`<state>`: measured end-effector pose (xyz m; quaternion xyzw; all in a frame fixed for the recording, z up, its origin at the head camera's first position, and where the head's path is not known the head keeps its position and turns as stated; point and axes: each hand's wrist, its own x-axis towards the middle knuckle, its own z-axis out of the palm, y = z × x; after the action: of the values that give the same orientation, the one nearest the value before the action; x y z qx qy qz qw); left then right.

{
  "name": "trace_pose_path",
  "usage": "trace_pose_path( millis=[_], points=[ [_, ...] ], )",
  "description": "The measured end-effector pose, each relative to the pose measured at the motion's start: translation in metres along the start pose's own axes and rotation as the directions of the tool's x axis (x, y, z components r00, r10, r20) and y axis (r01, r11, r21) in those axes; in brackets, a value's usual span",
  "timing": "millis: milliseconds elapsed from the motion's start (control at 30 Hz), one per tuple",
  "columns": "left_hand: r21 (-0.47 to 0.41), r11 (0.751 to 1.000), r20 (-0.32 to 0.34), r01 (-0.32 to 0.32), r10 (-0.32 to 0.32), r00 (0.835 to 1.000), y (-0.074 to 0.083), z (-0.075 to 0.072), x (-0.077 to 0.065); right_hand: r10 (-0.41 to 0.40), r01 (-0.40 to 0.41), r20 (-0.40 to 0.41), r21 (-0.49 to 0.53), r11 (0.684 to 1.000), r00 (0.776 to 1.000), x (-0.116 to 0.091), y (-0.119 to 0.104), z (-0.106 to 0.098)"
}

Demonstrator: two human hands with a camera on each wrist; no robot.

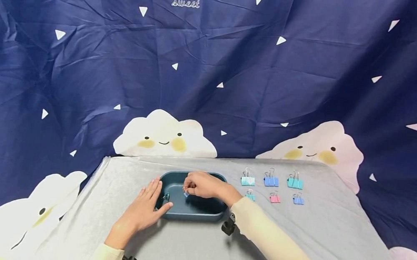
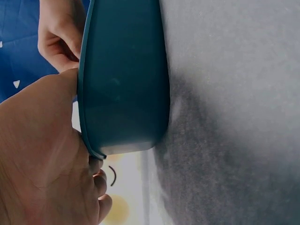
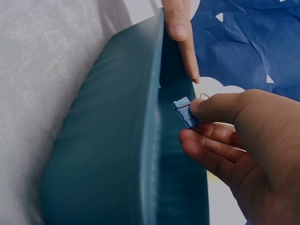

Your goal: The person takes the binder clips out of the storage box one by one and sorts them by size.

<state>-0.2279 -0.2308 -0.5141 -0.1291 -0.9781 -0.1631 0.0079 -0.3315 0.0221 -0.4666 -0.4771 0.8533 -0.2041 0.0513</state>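
A dark teal oval-cornered bin (image 1: 189, 217) stands on the grey cloth. My left hand (image 1: 144, 207) lies over its left end, fingers extended and touching the rim, with the thumb (image 2: 70, 77) at the near edge. Inside the bin, close to that thumb, is a small dark green binder clip (image 1: 166, 197). Over the bin's middle my right hand (image 1: 205, 185) pinches a small blue binder clip (image 3: 185, 111) between thumb and fingers. In the right wrist view this clip shows just past the bin's near rim, with a wire handle by the thumb.
Right of the bin, binder clips sit in two rows. Behind are larger ones: light teal (image 1: 247, 180), blue (image 1: 271, 181) and teal (image 1: 295, 183). Smaller teal (image 1: 250, 195), pink (image 1: 275, 198) and blue (image 1: 298, 200) clips are in front. A navy curtain (image 1: 207, 63) hangs behind the table.
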Motion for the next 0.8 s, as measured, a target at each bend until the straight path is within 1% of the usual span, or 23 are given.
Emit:
trace_pose_path(
  millis=[433, 667, 800],
  points=[
    [0.0, 1.0, -0.015, -0.003, 0.003, 1.0, -0.001, 0.001, 0.0, 0.022, -0.017, -0.094, 0.06, 0.998, 0.995, -0.026, 0.0, -0.021],
    [-0.012, 1.0, -0.012, 0.002, -0.002, 1.0, 0.001, 0.0, 0.0, 0.037, -0.031, -0.129, 0.045, 0.998, 0.991, -0.041, 0.001, -0.029],
    [-0.011, 1.0, -0.015, 0.0, 0.0, 1.0, 0.001, 0.0, -0.001, 0.032, -0.028, -0.162, 0.029, 0.999, 0.986, -0.051, 0.002, -0.034]
  ],
)
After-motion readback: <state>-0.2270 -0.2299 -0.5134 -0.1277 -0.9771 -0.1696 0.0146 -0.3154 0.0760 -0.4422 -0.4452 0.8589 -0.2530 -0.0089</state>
